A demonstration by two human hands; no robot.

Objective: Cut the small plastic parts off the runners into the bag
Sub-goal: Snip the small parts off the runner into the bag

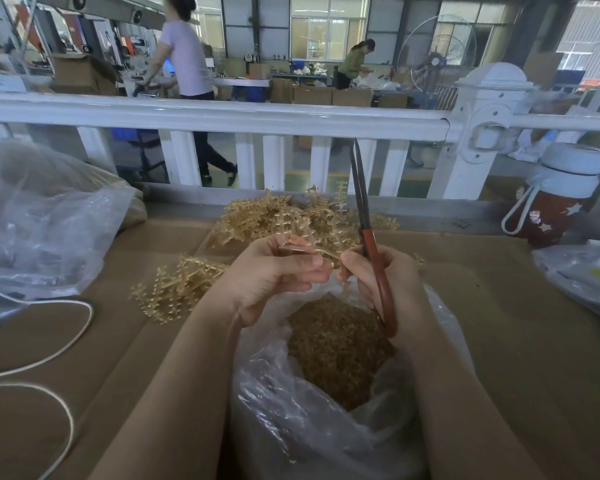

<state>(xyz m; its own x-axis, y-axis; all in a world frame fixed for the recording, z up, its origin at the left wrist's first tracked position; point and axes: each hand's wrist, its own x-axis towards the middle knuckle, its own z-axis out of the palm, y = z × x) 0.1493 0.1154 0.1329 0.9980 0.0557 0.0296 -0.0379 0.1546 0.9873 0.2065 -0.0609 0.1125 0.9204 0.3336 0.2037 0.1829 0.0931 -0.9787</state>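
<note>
Sack at far left: clear plastic sack [45,216] slumped on the cardboard-covered counter [499,306], contents too blurred to tell.
Cord: pale cord [66,341] looping over the counter below the sack.
Near pile: amber runners [177,289] lying flat beside the left wrist.
Far pile: heap of runners [274,216] against the white railing [222,116], beyond both hands.
Left hand: left hand [271,275] with its grip curled and clamped on a single runner [305,242], held above the bag's mouth.
Bag: clear bag [309,427] standing open under the hands, holding a mass of cut amber parts [336,348].
Right hand: right hand [388,282] with its grip clamped on the red handles of scissors [371,244]; thumb tip just beside the left fingers.
Scissors: blades nearly together, pointing up past the railing.
Flask: dark red flask [558,202] with a white lid and loop strap, upright at the counter's right edge.
</note>
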